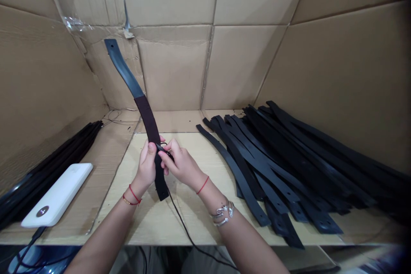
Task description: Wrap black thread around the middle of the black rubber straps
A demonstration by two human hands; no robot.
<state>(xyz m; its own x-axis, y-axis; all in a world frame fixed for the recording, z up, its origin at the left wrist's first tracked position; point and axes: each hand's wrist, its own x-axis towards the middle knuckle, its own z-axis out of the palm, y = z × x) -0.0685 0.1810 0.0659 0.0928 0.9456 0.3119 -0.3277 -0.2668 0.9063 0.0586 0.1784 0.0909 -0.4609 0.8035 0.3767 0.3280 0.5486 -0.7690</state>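
The black strap (pixel 123 66) is showing a dark maroon middle section (pixel 147 120), while a red string bracelet (pixel 135 194) is standing out against tan cardboard (pixel 173 72).

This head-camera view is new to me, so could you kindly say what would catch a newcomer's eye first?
The long black strap comes first, rising in a curve from the person's left hand and right hand at the centre, with a dark brown middle stretch. To the right lies a large heap of black straps; at the left, a white power bank sits beside a bundle of black straps.
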